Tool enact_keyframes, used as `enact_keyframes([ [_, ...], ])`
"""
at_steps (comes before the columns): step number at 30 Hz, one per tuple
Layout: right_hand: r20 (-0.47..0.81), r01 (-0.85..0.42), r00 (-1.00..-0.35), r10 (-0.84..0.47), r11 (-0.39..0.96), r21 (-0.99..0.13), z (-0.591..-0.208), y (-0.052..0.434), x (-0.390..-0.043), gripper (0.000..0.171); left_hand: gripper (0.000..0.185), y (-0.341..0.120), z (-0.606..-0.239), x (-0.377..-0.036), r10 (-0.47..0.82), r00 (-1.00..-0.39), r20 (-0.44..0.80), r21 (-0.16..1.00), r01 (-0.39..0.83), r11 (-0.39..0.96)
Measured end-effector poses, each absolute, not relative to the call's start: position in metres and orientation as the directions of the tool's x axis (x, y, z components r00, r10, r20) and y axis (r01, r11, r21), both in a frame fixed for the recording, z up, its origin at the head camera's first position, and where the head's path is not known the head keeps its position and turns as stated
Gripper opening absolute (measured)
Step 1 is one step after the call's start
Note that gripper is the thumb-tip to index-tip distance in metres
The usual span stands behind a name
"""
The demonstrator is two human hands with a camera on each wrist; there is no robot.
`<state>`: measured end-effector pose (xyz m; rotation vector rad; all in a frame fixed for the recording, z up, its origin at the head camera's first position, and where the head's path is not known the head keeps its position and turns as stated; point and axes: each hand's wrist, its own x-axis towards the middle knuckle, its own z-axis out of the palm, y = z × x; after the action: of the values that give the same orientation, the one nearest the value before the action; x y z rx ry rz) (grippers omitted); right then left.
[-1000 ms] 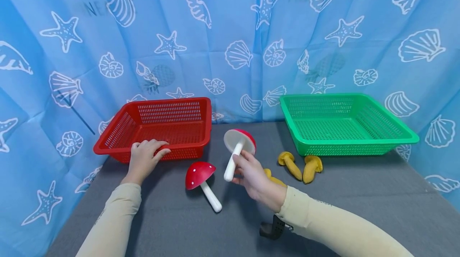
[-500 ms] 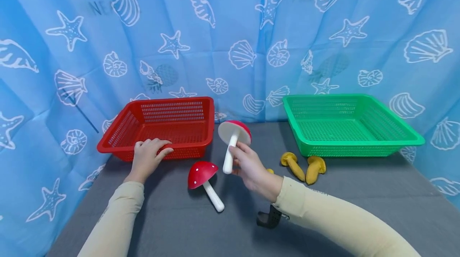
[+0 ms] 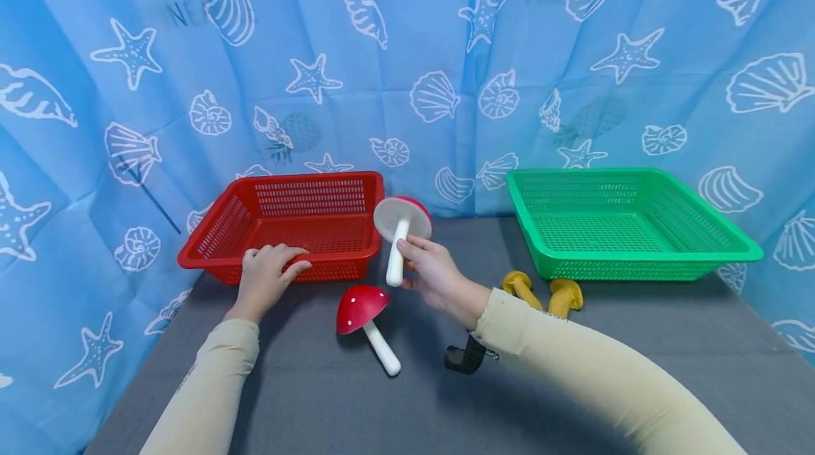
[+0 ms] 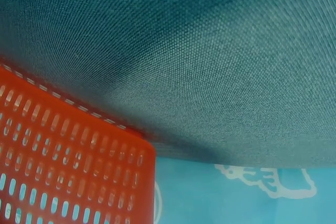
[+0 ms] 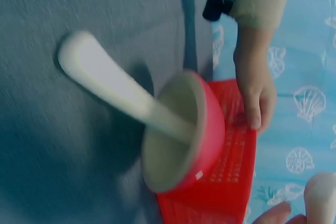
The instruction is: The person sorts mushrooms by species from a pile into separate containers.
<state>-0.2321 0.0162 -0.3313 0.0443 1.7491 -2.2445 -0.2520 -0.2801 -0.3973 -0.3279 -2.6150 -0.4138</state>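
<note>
A: What's nearest the front edge of the table?

B: One red mushroom lying on its side, stem toward the front edge. Just beyond it the right hand pinches the white stem of a second red mushroom, thumb and fingers curled round the stem's middle, cap up and tilted toward the back, held off the table.

A: So two red ones. Others?

B: Two yellow mushrooms lying right of that hand, against the green basket.

A: And the other hand?

B: The left hand rests on the front rim of the red basket, fingers loosely laid, gripping nothing. Two baskets, red back-left, green back-right.
</note>
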Motion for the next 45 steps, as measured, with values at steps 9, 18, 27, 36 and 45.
enact_keyframes([
  [9, -0.192, 0.239, -0.954, -0.231, -0.194, -0.951, -0.322, 0.010, -0.247, 0.044, 0.038, -0.279, -0.393, -0.251, 0.158, -0.876, 0.455, 0.253, 0.298, 0.920],
  [18, -0.197, 0.238, -0.955, -0.222, -0.176, -0.955, -0.320, -0.002, -0.253, 0.044, 0.041, -0.279, -0.393, -0.250, 0.151, -0.889, 0.433, 0.252, 0.280, 0.927],
  [27, -0.190, 0.229, -0.957, -0.220, -0.168, -0.959, -0.320, -0.014, -0.265, 0.043, 0.041, -0.279, -0.393, -0.250, 0.150, -0.879, 0.452, 0.248, 0.286, 0.926],
  [36, -0.176, 0.218, -0.957, -0.229, -0.173, -0.960, -0.320, -0.026, -0.280, 0.046, 0.039, -0.280, -0.396, -0.251, 0.164, -0.863, 0.477, 0.236, 0.305, 0.923],
  [45, -0.200, 0.232, -0.954, -0.224, -0.126, -0.965, -0.323, -0.035, -0.287, 0.045, 0.039, -0.281, -0.395, -0.252, 0.153, -0.878, 0.453, 0.255, 0.292, 0.922],
])
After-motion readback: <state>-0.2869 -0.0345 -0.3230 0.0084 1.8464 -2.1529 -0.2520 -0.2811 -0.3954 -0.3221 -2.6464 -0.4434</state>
